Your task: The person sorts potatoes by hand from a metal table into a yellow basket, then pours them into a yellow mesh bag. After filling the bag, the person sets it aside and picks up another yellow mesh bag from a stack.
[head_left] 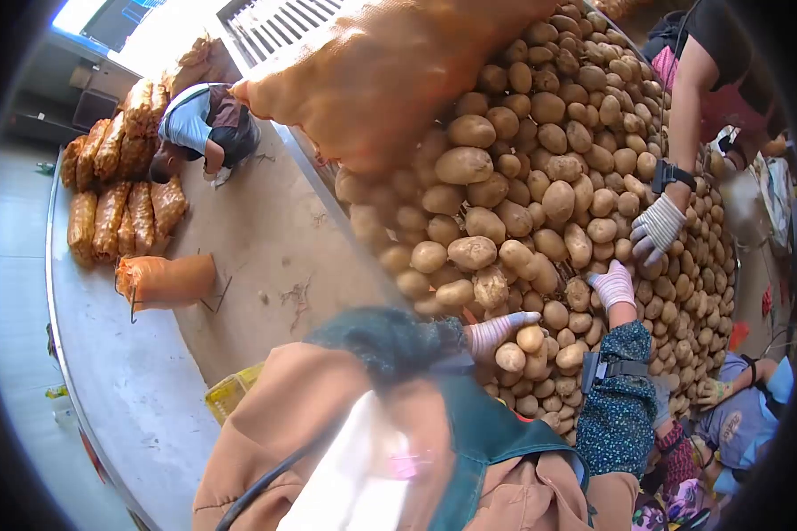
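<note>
Rn potatoes lie btwn L grip & R grip; can't tell if pinching.

Dull, matt skins on these potatoes — dry, some rough with earth. The left hand and right hand wear soft knitted cloth. Beside me, the big orange sack looks like thin mesh, faintly sheeny — the floor dusty and matt, the yellow crate plastic.
</note>
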Demonstrator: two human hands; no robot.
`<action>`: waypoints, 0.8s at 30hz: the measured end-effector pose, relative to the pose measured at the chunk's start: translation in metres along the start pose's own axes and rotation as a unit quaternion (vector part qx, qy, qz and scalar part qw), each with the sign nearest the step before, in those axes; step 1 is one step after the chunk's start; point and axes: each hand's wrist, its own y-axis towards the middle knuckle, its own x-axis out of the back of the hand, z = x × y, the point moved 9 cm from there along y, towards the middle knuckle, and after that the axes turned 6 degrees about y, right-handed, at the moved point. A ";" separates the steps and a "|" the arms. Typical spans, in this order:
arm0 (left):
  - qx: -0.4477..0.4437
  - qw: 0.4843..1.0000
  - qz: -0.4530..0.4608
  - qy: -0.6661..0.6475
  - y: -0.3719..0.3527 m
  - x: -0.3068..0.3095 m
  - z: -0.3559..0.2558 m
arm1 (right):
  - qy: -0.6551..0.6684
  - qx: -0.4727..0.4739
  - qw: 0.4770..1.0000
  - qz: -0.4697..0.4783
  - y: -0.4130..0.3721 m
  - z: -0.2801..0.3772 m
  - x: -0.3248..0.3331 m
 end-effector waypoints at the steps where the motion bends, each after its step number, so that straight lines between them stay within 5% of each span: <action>1: -0.006 1.000 0.001 0.003 -0.007 -0.007 -0.003 | 0.003 0.014 1.000 -0.019 -0.003 -0.001 0.001; 3: -0.014 1.000 -0.010 0.011 -0.008 -0.001 -0.003 | 0.037 0.043 0.996 -0.066 -0.011 -0.006 0.002; 7: -0.087 0.992 -0.047 0.076 -0.011 0.005 -0.019 | 0.373 0.074 0.919 -0.099 -0.040 -0.040 -0.003; 8: -0.073 0.995 -0.045 0.041 -0.024 -0.013 -0.022 | 0.539 0.041 0.840 -0.050 -0.050 -0.052 -0.017; 9: -0.004 0.998 -0.056 -0.004 -0.017 -0.006 -0.005 | 0.698 -0.031 0.715 0.011 -0.080 -0.048 -0.028; 10: -0.012 0.999 0.034 -0.027 0.004 0.000 0.002 | 0.805 -0.121 0.572 0.103 -0.104 -0.044 -0.047; 11: -0.024 0.999 0.028 0.025 0.014 0.008 0.003 | 0.852 -0.087 0.502 0.120 -0.105 -0.048 -0.056; 12: -0.004 0.998 0.056 -0.038 0.017 -0.008 0.005 | 0.845 -0.058 0.523 0.097 -0.115 -0.050 -0.056; 13: 0.020 0.988 0.149 -0.027 0.026 -0.021 0.000 | 0.880 -0.105 0.445 0.129 -0.130 -0.038 -0.049; 16: 0.053 0.996 0.043 -0.061 0.057 -0.026 0.003 | 0.913 -0.107 0.377 0.110 -0.136 -0.077 -0.070; 18: 0.029 0.998 0.019 -0.060 0.081 -0.012 0.009 | 0.909 -0.018 0.399 0.119 -0.141 -0.086 -0.064; 20: 0.031 0.998 0.031 -0.053 0.092 -0.008 0.011 | 0.935 -0.046 0.341 0.083 -0.163 -0.098 -0.071; 24: 0.061 0.996 0.039 -0.045 0.109 -0.013 0.018 | 0.926 -0.050 0.369 0.062 -0.197 -0.114 -0.075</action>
